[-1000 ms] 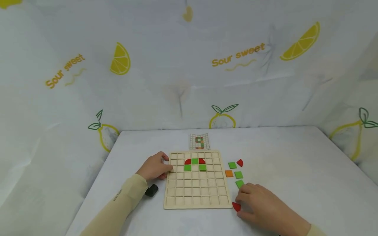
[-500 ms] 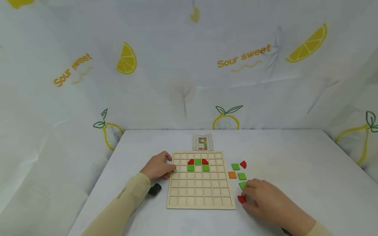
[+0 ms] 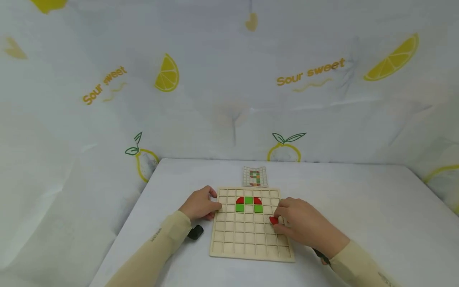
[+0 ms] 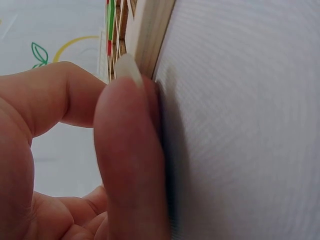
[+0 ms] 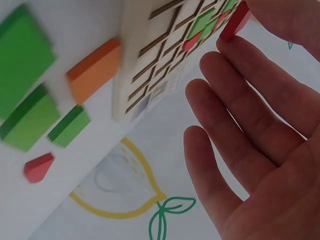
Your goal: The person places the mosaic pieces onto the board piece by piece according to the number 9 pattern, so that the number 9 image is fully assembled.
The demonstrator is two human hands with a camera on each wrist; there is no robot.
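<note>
My right hand [image 3: 305, 223] pinches a red quarter-round tile [image 3: 273, 220] between thumb and fingertips, over the right side of the wooden grid board [image 3: 239, 237]. In the right wrist view this red tile [image 5: 234, 22] sits between thumb and index finger, the other fingers extended. My left hand [image 3: 201, 204] rests at the board's left edge, its thumb [image 4: 127, 130] touching the edge and its index finger bent. Red rounded tiles [image 3: 240, 200] flank a green square tile [image 3: 248, 200] on the board. Below them lie two more green squares, one being the left green tile [image 3: 240, 208].
A pattern card [image 3: 255, 176] lies behind the board. In the right wrist view, an orange square tile [image 5: 94, 72], several green square tiles [image 5: 70, 126] and a red tile [image 5: 38, 167] lie beside the board. The printed cloth backdrop [image 3: 201, 119] stands behind the table.
My right hand has picked up the red quarter-round tile from beside the board and carried it left and away over the grid. My left hand stays at the edge. The head view shifted slightly.
</note>
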